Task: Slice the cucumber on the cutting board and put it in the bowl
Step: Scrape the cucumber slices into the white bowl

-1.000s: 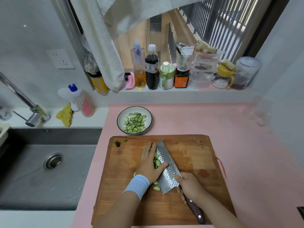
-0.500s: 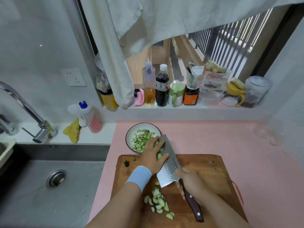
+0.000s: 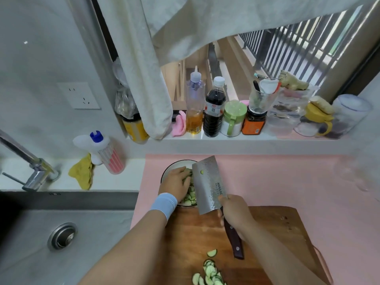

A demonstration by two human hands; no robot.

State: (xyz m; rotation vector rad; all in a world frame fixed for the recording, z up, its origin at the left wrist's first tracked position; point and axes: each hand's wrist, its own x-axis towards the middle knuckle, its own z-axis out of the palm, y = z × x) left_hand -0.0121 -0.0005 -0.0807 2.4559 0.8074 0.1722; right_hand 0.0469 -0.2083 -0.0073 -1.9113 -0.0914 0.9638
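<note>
A: Where do we stand?

B: Our right hand (image 3: 236, 212) grips the cleaver (image 3: 209, 186) by its handle. The blade is raised on a slant over the bowl (image 3: 167, 172), which sits just beyond the far edge of the cutting board (image 3: 277, 233). Our left hand (image 3: 175, 185) is cupped against the flat of the blade, fingers curled round a clump of cucumber slices (image 3: 188, 176), low over the bowl.

A: So the cucumber is in two places?

B: Three, really. Plenty already lies in the bowl, a heap (image 3: 209, 272) waits at the near end of the board, and one small piece (image 3: 202, 172) clings high on the blade.

A: What could go wrong from here?

B: The fingers worry us most. They lie right against the steel, and we cannot tell which way the edge faces. If we sweep along the edge instead of the flat, we cut ourselves. Then the bowl: it rests on the pink counter (image 3: 287, 177) with our left wrist over its near rim, so a heavy push could tip or shove it. Slices let go too wide would land on the counter, or roll left towards the sink (image 3: 41, 223). And the stuck piece may drop wherever the cleaver swings next — we judge it best wiped off here, over the bowl
</note>
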